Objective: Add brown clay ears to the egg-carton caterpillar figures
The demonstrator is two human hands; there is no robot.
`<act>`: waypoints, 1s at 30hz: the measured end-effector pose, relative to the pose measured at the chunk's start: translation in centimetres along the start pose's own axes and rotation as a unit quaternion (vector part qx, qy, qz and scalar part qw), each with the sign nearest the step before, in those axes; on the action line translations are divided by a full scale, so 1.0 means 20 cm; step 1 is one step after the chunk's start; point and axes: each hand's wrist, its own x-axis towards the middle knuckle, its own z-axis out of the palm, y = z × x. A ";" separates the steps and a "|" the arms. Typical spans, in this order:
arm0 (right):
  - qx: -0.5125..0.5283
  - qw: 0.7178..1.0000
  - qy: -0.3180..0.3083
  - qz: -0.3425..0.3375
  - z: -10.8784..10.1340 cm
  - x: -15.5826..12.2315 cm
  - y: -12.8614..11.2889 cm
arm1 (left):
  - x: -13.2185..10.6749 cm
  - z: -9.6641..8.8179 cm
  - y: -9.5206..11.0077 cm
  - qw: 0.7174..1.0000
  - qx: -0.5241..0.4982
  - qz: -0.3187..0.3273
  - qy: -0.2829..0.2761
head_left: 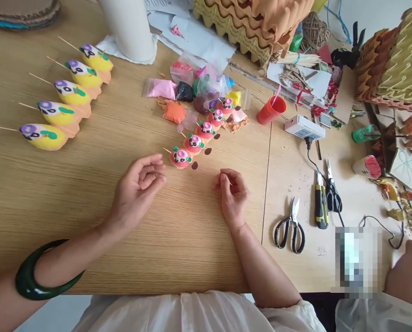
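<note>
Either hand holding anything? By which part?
Left hand: nothing visible in it. Right hand: partly curled closed; can't tell whether something small is pinched there.

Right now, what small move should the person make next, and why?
Probably move the left hand to steady the nearest red animal-faced figure: the wooden stick at its left looks bare-tipped, a brown disc sits at its right, and the right hand is pinched nearby, though whether it holds anything is unclear.
</note>
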 end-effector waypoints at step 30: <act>0.047 0.999 0.016 0.012 -0.01 0.01 -0.02 | 0.02 0.23 -0.08 0.881 0.324 0.322 -0.121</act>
